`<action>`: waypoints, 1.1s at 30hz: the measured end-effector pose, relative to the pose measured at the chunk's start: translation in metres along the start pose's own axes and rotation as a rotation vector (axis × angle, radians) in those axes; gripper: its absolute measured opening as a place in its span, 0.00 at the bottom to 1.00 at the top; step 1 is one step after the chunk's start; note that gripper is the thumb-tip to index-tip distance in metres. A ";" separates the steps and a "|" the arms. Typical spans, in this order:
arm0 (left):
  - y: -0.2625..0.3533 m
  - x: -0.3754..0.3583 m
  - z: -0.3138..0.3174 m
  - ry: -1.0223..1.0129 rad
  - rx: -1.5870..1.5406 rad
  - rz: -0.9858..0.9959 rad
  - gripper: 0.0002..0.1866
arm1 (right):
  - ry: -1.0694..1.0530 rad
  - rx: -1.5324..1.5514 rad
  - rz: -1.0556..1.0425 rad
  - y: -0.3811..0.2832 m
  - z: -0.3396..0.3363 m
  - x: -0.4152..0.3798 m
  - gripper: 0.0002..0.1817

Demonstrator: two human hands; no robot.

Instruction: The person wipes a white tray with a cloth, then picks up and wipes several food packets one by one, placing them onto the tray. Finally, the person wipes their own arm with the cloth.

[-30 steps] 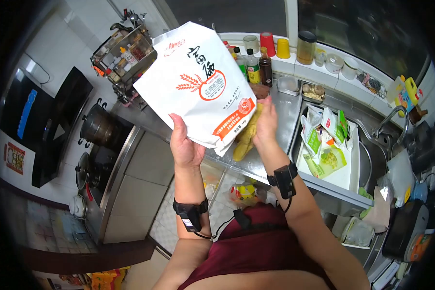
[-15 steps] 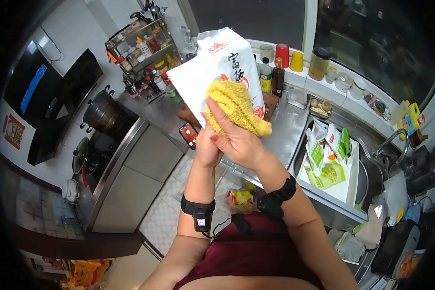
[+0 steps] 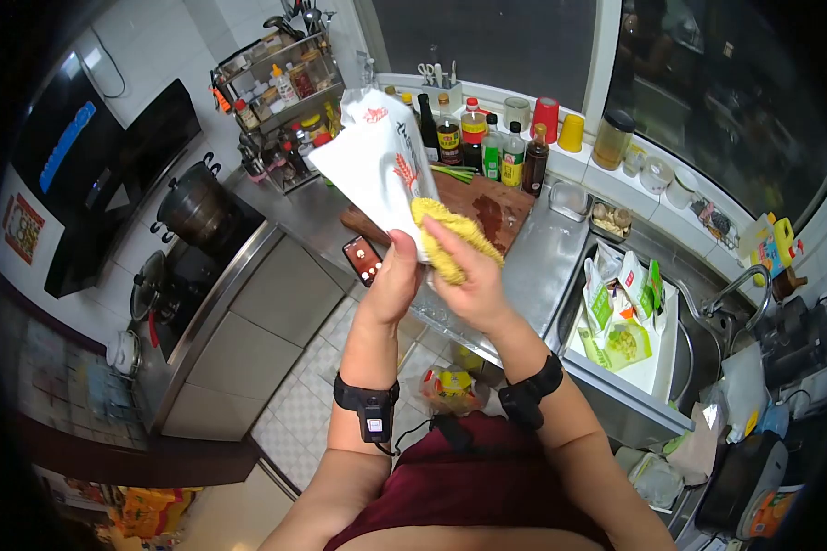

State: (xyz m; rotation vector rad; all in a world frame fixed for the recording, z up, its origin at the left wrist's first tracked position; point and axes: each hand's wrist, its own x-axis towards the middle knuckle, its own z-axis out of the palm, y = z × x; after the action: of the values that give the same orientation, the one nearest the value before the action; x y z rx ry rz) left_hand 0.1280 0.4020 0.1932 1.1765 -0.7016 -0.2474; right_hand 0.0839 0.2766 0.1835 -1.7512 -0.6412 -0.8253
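Observation:
A white flour bag (image 3: 377, 165) with a red wheat-ear print is held up above the worktop, tilted to the left. My left hand (image 3: 396, 280) is closed on its lower end, thumb against the front face. My right hand (image 3: 469, 283) grips a yellow cloth (image 3: 464, 237), which lies against the bag's lower right edge. Behind them, a wooden cutting board (image 3: 492, 207) rests on the steel counter with some green onions (image 3: 454, 172) at its back. A phone (image 3: 362, 259) lies near the counter's front edge, left of my left hand.
Several sauce bottles (image 3: 473, 129) line the window side. To the right, a white tray (image 3: 666, 354) with packaged food sits over the sink (image 3: 698, 367). A spice rack (image 3: 280, 101) stands at the back left, and a large pot (image 3: 193, 207) is on the stove.
The bag has come down and turned more edge-on, uncovering the bottles and cutting board behind it. The cloth has moved lower, and my hands are farther apart.

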 end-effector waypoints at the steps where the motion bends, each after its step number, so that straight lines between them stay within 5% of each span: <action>1: -0.003 0.002 -0.001 -0.024 0.066 0.061 0.46 | 0.089 0.126 0.074 0.002 -0.001 0.001 0.32; 4: 0.016 0.010 0.015 0.143 0.346 0.302 0.55 | 0.300 0.489 0.274 0.009 -0.008 0.004 0.30; 7: 0.018 0.015 -0.014 0.413 0.618 0.317 0.56 | 0.369 0.819 0.418 0.013 -0.028 0.006 0.29; 10: 0.018 0.014 -0.029 0.338 -0.005 0.236 0.56 | 0.387 1.082 0.527 0.022 -0.043 -0.001 0.29; 15: 0.025 0.012 -0.031 0.022 -0.572 0.131 0.53 | 0.309 1.092 0.639 0.052 -0.056 -0.022 0.27; 20: 0.018 0.013 -0.043 0.123 -0.564 0.090 0.31 | 0.197 1.073 0.789 0.064 -0.073 -0.027 0.26; 23: 0.021 0.018 -0.040 0.179 -0.355 0.002 0.30 | 0.178 1.041 0.816 0.072 -0.079 -0.031 0.27; 30: 0.025 0.029 -0.028 0.301 -0.427 0.066 0.26 | 0.478 0.334 0.504 0.063 -0.083 -0.027 0.20; 33: 0.021 0.030 -0.035 0.359 -0.415 0.066 0.24 | 0.611 0.426 0.402 0.050 -0.099 -0.025 0.22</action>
State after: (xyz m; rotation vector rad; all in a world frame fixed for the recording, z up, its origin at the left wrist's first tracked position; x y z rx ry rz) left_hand 0.1688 0.4203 0.2160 0.7708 -0.3490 -0.1134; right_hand 0.0834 0.1663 0.1559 -1.1015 -0.0379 -0.8093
